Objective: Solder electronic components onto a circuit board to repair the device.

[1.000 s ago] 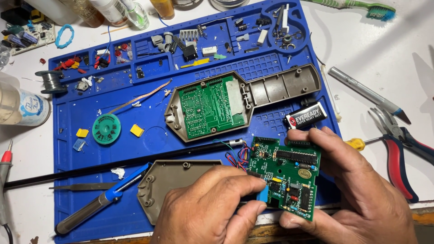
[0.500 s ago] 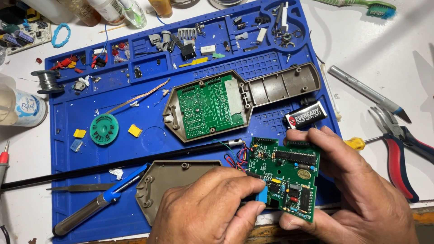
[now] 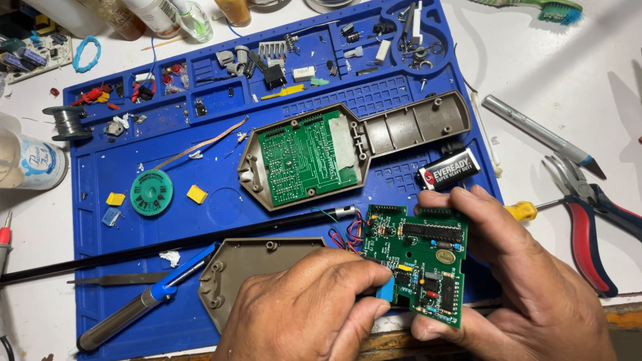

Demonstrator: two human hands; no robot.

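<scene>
Head view shows both our hands low over a blue mat (image 3: 120, 194), gripping a small green board (image 3: 418, 264). Our right hand (image 3: 528, 281) pinches the board by its edges, thumb under the lower corner and fingers curled over the top right edge. Our left hand (image 3: 314, 311) closes on the board's left side, thumb and forefinger pinching at a small blue part (image 3: 386, 289) on its edge. Red, blue and green wires (image 3: 344, 234) run from the board's upper left corner.

Just under our left hand lies a grey case half (image 3: 247, 267), partly covered by the knuckles. Beyond both hands sits the other case half (image 3: 401, 130) with a second green board (image 3: 304, 157) inside it. A black battery (image 3: 449, 169) lies just above our right fingers. A yellow-handled screwdriver (image 3: 528, 210) pokes out beside our right hand, with red pliers (image 3: 588, 227) further right. Left of our left hand rest a blue-handled iron (image 3: 144, 301), tweezers (image 3: 114, 279) and a long black rod (image 3: 167, 247); a green wick spool (image 3: 151, 192) lies further off.
</scene>
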